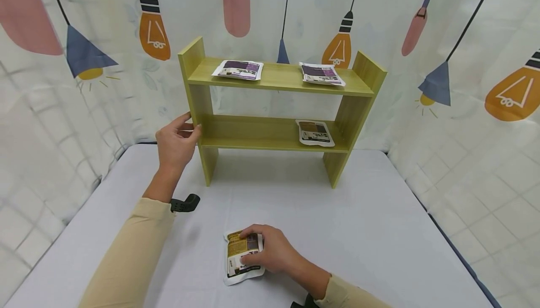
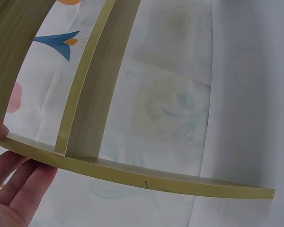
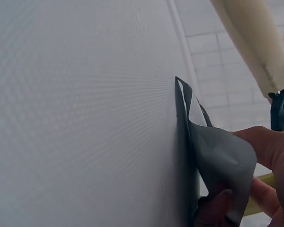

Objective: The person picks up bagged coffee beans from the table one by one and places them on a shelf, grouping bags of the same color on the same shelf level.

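Note:
A small green-yellow wooden shelf with two boards stands at the back of the table. My left hand grips its left side panel; in the left wrist view the thumb and fingers of that hand lie on opposite faces of the panel. Near the table's front, my right hand holds a white and gold-brown foil pouch between thumb and fingers. From the right wrist, the pouch's grey side shows close to the white cloth, its edge bent.
On the top board lie two purple-and-white pouches, one at left and one at right. A brown-and-white pouch rests at the right of the lower board. Lamp-patterned curtains surround the white table.

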Tool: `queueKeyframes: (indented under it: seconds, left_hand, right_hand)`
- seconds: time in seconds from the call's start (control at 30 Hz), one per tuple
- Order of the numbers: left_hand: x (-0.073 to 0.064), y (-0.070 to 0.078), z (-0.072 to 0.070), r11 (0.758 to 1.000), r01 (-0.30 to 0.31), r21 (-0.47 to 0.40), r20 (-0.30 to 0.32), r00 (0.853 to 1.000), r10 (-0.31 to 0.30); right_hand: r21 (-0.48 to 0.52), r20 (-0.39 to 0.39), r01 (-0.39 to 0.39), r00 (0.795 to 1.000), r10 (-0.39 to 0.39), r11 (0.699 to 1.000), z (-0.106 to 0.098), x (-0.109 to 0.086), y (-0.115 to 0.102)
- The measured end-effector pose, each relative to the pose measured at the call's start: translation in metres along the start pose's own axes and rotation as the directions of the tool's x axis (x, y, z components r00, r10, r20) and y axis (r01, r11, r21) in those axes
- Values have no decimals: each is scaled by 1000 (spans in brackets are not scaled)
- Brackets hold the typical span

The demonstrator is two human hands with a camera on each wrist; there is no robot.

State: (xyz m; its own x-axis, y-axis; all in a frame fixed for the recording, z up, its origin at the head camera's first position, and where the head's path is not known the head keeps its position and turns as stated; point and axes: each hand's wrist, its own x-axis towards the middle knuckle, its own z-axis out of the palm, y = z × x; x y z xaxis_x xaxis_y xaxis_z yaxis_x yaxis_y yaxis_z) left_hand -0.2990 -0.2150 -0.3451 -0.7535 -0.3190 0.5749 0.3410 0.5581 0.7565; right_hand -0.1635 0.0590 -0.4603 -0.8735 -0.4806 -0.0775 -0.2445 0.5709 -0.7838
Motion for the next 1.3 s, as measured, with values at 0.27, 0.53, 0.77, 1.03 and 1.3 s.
queueKeyframes:
  seconds: [0.27, 0.53, 0.77, 1.03, 1.3]
  left_hand:
    - [0, -1, 0, 1000, -9, 0, -4, 1000, 9]
    - [1, -1, 0, 1000, -10, 0, -6, 1000, 10]
    - [1, -2, 1, 1000, -11, 2, -6, 1000, 11]
    - [0, -2, 1, 1000, -4, 9, 1, 1000, 4]
    - [0, -2, 0, 1000, -7, 20, 2, 1000, 7]
  right_hand:
    - [64, -5, 14, 1000, -14, 998, 2, 3, 4]
    - [65, -27, 23, 999, -21, 998, 3, 4, 6]
    - [98, -15, 35, 999, -34, 995, 4, 6, 9]
    - [158, 15, 39, 999, -42, 987, 3, 11, 10]
    - [207, 5, 16, 1000, -17, 978, 4, 17, 13]
